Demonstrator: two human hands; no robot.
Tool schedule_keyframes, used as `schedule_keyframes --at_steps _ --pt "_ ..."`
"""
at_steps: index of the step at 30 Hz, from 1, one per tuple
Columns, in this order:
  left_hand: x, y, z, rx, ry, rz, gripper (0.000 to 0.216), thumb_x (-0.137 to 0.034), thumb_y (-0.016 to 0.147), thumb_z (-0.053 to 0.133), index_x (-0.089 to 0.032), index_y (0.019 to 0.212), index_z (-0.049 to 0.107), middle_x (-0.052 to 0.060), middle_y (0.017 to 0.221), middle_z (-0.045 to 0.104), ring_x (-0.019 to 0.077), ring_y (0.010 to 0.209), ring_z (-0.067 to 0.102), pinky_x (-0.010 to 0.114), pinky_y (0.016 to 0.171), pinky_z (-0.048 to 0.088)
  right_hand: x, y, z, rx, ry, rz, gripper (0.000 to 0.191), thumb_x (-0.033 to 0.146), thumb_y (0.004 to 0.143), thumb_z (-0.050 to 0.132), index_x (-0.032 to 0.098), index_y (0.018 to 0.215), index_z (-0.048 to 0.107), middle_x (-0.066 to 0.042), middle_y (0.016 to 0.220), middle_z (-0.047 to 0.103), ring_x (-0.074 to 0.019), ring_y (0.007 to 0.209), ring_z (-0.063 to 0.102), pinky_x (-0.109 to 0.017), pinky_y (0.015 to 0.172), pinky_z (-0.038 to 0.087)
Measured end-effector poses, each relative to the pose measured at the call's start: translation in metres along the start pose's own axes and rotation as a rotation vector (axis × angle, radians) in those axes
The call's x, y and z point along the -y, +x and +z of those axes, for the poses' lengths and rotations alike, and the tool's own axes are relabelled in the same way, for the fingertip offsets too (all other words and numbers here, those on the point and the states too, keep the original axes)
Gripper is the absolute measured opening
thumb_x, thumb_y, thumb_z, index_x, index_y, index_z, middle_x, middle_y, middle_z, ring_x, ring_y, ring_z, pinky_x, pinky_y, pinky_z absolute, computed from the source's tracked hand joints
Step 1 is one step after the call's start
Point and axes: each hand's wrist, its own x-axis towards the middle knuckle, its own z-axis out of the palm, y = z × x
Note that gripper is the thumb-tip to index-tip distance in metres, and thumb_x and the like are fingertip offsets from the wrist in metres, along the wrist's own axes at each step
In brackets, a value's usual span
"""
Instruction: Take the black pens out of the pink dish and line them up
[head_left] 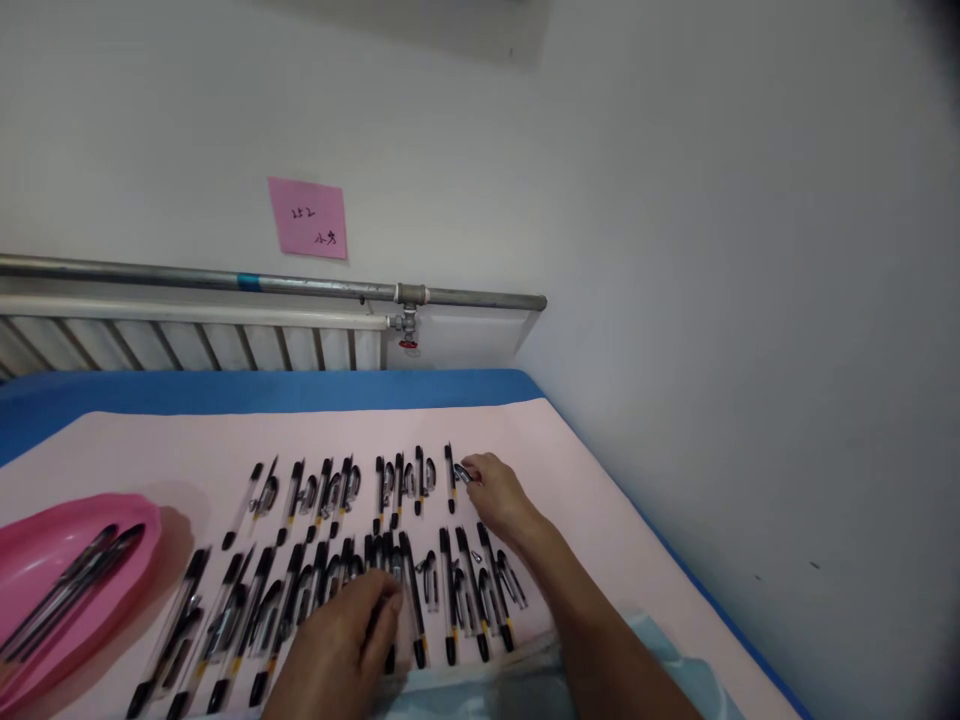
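Note:
Two rows of disassembled pens lie on the pink sheet, with black-ended barrels and clear caps with dark clips side by side. At the right end of the far row, my right hand (495, 492) pinches a pen cap (463, 472) just beside an upright-lying pen (451, 478). My left hand (345, 640) hovers over the near row with its fingers curled together. Whatever lies between those fingertips is hidden. Close to its thumb is a black-and-clear pen (412, 600). Right of that, a loose cap (429, 580) rests between barrels.
A pink plastic tray (142, 520) at the left holds several pens (82, 580). The pink sheet (585, 520) covers a blue-edged table (450, 385) against walls. Behind are a radiator (225, 345), a metal pipe (315, 287) and a pink note (309, 218).

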Motion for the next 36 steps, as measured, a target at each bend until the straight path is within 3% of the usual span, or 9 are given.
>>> schedule_keyframes --at_steps 6,17,36 --pt "0.000 -0.001 0.000 0.013 -0.002 -0.003 0.025 -0.033 0.085 0.032 -0.023 0.083 0.055 0.002 0.080 0.063 0.0165 0.074 0.058 0.024 0.066 0.039 0.000 -0.001 -0.002 -0.012 -0.037 -0.025 0.024 0.010 0.070 0.047 0.016 0.088 0.062 -0.005 0.085 0.057 -0.0143 0.079 0.051 -0.021 0.069 0.035" --pt "0.001 0.002 0.002 0.083 0.044 -0.018 0.023 -0.028 0.085 0.033 -0.022 0.082 0.054 0.002 0.080 0.063 0.0156 0.074 0.058 0.024 0.066 0.038 0.000 0.000 -0.001 -0.012 -0.037 -0.013 0.017 0.013 0.073 0.049 0.017 0.085 0.060 -0.003 0.082 0.058 -0.0125 0.072 0.051 -0.021 0.066 0.035" --pt "0.003 0.004 0.002 0.126 0.067 -0.017 0.023 -0.027 0.085 0.032 -0.023 0.084 0.054 0.002 0.083 0.064 0.0155 0.076 0.058 0.023 0.067 0.038 -0.001 0.000 0.012 -0.055 -0.021 -0.173 0.030 0.005 0.069 0.044 0.017 0.090 0.061 -0.005 0.086 0.060 -0.0141 0.079 0.053 -0.022 0.073 0.037"
